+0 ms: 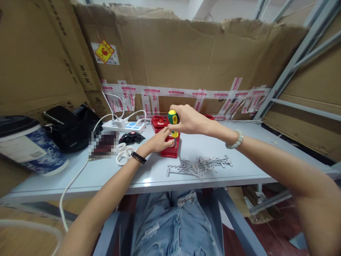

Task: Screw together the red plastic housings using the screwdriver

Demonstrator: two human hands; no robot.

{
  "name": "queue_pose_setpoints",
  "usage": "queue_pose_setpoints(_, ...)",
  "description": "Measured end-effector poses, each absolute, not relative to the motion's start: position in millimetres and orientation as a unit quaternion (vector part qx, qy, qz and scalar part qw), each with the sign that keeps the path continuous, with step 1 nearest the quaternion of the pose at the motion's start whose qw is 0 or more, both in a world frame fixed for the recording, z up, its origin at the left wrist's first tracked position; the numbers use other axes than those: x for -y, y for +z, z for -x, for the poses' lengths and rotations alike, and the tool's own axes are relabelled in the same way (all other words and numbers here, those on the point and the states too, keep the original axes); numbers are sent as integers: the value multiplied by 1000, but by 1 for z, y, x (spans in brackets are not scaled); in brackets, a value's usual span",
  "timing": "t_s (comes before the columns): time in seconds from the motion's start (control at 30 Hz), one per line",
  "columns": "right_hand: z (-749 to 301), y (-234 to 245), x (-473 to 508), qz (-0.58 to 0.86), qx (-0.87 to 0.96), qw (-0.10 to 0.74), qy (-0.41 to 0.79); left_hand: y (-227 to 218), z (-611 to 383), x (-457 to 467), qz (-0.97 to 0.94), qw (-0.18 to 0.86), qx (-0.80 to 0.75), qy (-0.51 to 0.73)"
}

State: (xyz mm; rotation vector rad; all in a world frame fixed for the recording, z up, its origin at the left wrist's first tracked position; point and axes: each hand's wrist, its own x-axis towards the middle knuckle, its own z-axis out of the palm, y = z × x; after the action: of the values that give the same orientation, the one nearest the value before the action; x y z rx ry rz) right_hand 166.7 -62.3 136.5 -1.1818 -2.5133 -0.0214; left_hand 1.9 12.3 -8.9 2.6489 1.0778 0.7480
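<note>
The right hand (188, 119) is closed around the green-and-yellow handle of a screwdriver (173, 118), which stands nearly upright with its metal shaft pointing down at a glossy red block-shaped piece (169, 152). The left hand (158, 142) lies against that red piece, its thumb near the shaft (some fingers are hidden, so whether it grips cannot be told). The red piece sits on the pale, smooth tabletop (239, 144), directly in front of the person. Just behind it is a red part with a round knob (160, 121); whether the two are joined is unclear. Nearer the table's front edge lies a loose heap of silvery T-ended metal rods and small metal pieces (202, 165). A white power strip with blue sockets (126, 125) is beyond the left hand.
</note>
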Motion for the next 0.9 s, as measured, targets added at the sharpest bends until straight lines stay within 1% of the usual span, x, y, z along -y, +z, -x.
queue_pose_setpoints(0.27, -176, 152, 69, 437, 868, 234, 4, -6, 0, -8, -891, 126, -362, 244)
queue_pose_setpoints(0.4, -183, 157, 70, 434, 865, 251, 2, 10, 2, 6, -882, 117, -372, 264)
queue_pose_setpoints(0.47, -187, 156, 68, 441, 861, 254, -2, 21, 2, 16, -891, 109, -343, 279)
queue_pose_setpoints(0.57, -193, 152, 65, 456, 854, 251, -11, 31, 1, 26, -911, 104, -311, 251)
queue_pose_setpoints(0.7, -197, 149, 61, 455, 855, 249, -22, 28, 0, 24, -919, 118, -307, 218)
queue_pose_setpoints(0.9, -200, 148, 59, 445, 859, 253, -23, 23, -1, 20, -919, 118, -286, 243)
